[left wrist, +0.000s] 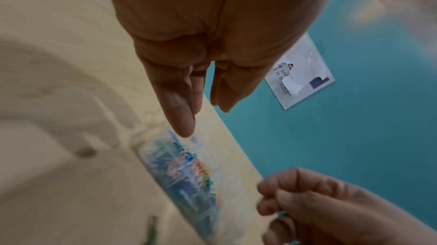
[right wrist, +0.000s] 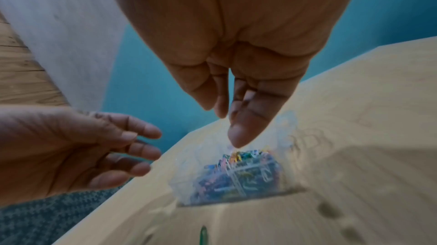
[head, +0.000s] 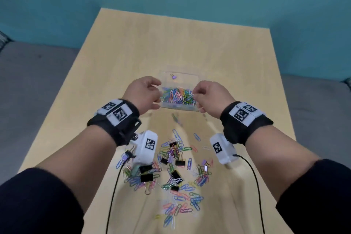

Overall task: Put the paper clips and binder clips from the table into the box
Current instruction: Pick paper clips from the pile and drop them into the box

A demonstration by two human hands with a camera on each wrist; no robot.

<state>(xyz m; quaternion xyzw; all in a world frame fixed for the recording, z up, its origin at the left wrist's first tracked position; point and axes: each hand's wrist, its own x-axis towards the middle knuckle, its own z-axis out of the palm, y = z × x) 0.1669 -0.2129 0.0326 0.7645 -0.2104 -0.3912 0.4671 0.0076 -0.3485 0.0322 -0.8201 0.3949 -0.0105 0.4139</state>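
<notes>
Both hands hover over a clear plastic box [head: 178, 89] on the pale wooden worktop [head: 218, 57]. The left hand [head: 143, 92] is at the box's left end, its fingers loosely spread and holding nothing, as the right wrist view shows. The right hand [head: 210, 97] is at the right end; from the left wrist view its fingers are curled with something small and teal among them, too blurred to name, so whether that grip is closed on a clip cannot be told. Between the grips the box holds a heap of coloured paper clips [head: 178, 95] and, at its far side, one purple binder clip [head: 173, 76]. Nearer the person than both grips, loose paper clips [head: 190, 201] and black binder clips [head: 146, 177] lie scattered, partly hidden behind the white wrist cameras [head: 147, 148]. Both wrist views are heavily smeared.
</notes>
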